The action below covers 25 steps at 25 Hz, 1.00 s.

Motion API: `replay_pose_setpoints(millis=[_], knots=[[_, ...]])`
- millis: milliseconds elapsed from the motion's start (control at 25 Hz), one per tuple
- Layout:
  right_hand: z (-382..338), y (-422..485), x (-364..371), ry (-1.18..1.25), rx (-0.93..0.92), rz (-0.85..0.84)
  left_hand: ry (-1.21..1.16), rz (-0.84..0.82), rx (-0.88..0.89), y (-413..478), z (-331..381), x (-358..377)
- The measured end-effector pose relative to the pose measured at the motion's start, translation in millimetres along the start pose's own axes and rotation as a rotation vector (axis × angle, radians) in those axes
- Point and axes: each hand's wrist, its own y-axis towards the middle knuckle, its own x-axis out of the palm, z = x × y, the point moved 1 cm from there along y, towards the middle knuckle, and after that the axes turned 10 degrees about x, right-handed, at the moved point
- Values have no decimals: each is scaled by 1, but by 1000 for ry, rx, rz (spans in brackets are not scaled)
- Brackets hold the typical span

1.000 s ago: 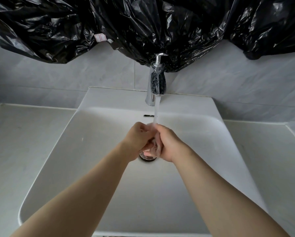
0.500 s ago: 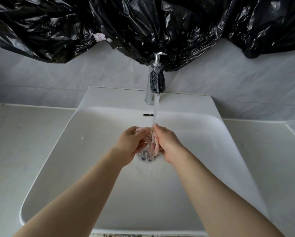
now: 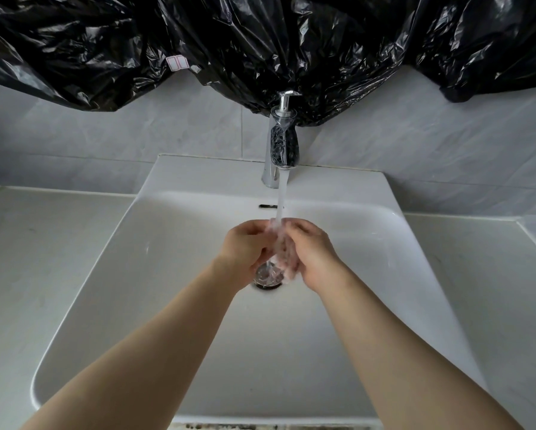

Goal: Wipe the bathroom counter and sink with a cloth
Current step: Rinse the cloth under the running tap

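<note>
A white rectangular sink [image 3: 155, 290] is set into a pale counter [image 3: 37, 259]. Water runs from the chrome faucet [image 3: 282, 147] onto a small pinkish cloth [image 3: 283, 252], bunched between both hands above the metal drain [image 3: 268, 276]. My left hand [image 3: 245, 246] grips the cloth from the left. On the cloth's right side my right hand [image 3: 310, 252] holds it too. Most of the cloth is hidden by fingers and water.
Black plastic sheeting [image 3: 260, 45] hangs across the grey tiled wall [image 3: 415, 156] above the faucet. The counter continues on the right [image 3: 483, 274], with a raised ledge at the far right edge. An overflow slot [image 3: 267, 206] sits under the faucet.
Both hands have shifted slightly up and back under the stream, and the cloth between them has been worked; the water keeps running.
</note>
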Motion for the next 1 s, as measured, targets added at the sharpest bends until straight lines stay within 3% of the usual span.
replay_pose_setpoints(millis=[80,160,240,360,440,560,680,760,840,920,1000], knots=[[-3,-7,2,-117,95,-94,-127,75,22,2,3,1],[-2,-4,1,-236,230,-69,-256,49,24,2,7,5],[0,0,4,-78,305,-68,-261,14,-2,3,8,5],[4,8,9,312,252,-96,99,22,60,2,7,0],[6,11,8,384,152,-119,257,-16,97,1,7,-3],[6,7,10,224,49,-120,314,89,64,1,8,-7],[6,11,10,-51,15,84,421,118,34,3,8,-7],[5,16,8,-133,-11,163,411,126,17,0,10,-7],[4,18,9,-102,49,81,227,72,-30,-4,7,-8],[2,13,13,44,80,-50,71,3,-42,-9,5,-10],[4,12,15,242,42,-66,121,23,7,-8,2,-13]])
